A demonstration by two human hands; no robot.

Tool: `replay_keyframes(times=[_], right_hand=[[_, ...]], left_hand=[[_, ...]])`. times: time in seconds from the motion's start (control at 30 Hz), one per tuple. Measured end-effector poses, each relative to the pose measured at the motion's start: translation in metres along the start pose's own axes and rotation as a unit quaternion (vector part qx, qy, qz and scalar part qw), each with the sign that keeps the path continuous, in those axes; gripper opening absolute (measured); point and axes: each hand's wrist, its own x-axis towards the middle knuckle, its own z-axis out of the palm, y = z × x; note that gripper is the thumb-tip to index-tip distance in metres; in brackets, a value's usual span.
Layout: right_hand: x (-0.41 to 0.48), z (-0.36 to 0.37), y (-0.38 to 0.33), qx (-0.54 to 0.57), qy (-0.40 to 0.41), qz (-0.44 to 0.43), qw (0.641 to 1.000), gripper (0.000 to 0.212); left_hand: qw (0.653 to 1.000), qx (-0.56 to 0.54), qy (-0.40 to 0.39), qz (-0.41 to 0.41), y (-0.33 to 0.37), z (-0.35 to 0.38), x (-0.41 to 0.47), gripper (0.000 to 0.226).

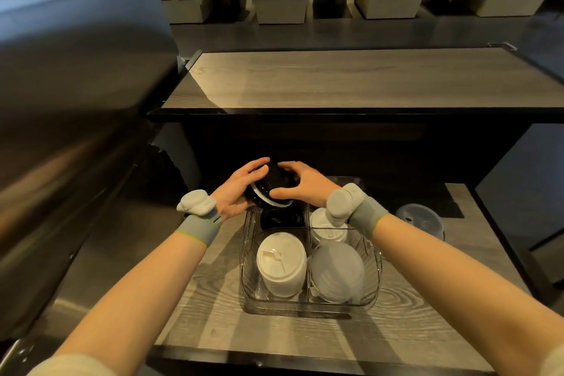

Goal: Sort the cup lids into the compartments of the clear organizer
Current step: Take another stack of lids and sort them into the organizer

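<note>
A clear organizer with four compartments stands on the wooden counter. Its near-left compartment holds a stack of white lids, and translucent lids fill the near-right one. The far-right compartment holds smaller white lids, partly hidden by my right wrist. More black lids lie in the far-left compartment. Above that compartment I hold a tilted stack of black lids between both hands. My left hand grips its left side, my right hand its right side.
A stack of clear lids sits on the counter to the right of the organizer. A raised wooden shelf runs across behind. A large steel appliance fills the left side. Booth seats stand in the background.
</note>
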Motion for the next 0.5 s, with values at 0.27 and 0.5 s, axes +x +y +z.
replay_keyframes(times=[0.27, 0.5], right_hand=[[0.002, 0.001, 0.0, 0.133, -0.043, 0.037, 0.989, 0.055], [0.006, 0.002, 0.005, 0.236, -0.038, 0.062, 0.969, 0.05]], left_hand=[[1.0, 0.018, -0.022, 0.004, -0.004, -0.018, -0.005, 0.044], [1.0, -0.015, 0.007, 0.005, 0.001, -0.031, -0.004, 0.05]])
